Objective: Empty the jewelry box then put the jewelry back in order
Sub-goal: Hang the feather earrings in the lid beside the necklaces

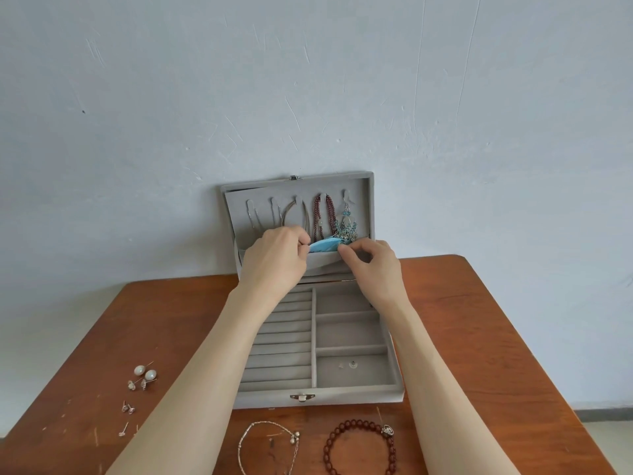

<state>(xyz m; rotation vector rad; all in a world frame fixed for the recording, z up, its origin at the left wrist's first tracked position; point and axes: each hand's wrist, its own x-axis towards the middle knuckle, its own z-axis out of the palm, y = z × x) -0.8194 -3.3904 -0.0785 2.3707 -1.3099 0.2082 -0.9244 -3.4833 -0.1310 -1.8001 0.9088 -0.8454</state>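
A grey velvet jewelry box [359,394] stands open on the wooden table, its lid [298,188] leaning against the wall. In the lid hang silver chains [274,214], a dark red bead necklace [323,214] and a blue filigree earring [346,226]. My left hand [274,258] pinches the left end of a blue feather [323,245] at the lid's pocket. My right hand [371,265] pinches at the feather's right end and the pocket edge. Small earring backs [346,365] lie in the box's front right compartment.
On the table [479,320] left of the box lie pearl studs [145,373] and several small earrings [128,407]. In front of the box lie a silver chain bracelet [270,443] and a dark red bead bracelet [359,447]. The table's right edge drops to the floor.
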